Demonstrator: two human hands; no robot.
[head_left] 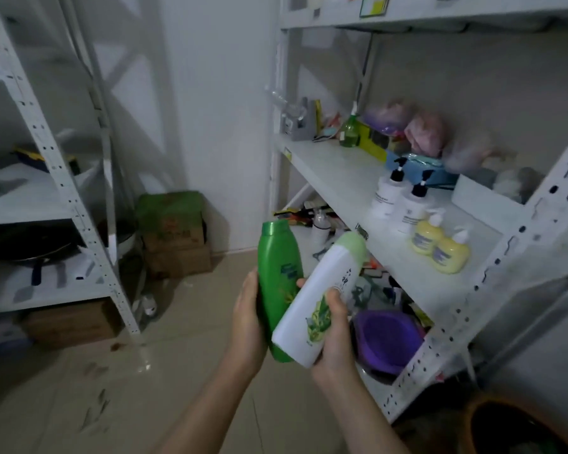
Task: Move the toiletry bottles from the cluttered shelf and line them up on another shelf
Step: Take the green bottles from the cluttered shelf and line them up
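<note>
Left hand (248, 326) grips a green bottle (277, 283), upright. Right hand (333, 335) grips a white bottle (322, 296) with a pale green cap, tilted right, its base touching the green one. Both are held in open air over the tiled floor (184, 371), just left of the shelf's front edge. Up and right of the hands: white metal shelf (341, 178), front strip bare near the hands, clutter along the back. On it, 2 white pump bottles (386, 194) and 2 yellow pump bottles (440, 244), lined near the front edge. Purple basin (387, 342) on the lower level, beside the right hand. Second rack (63, 191) far left; cardboard boxes (174, 234) in the corner.
</note>
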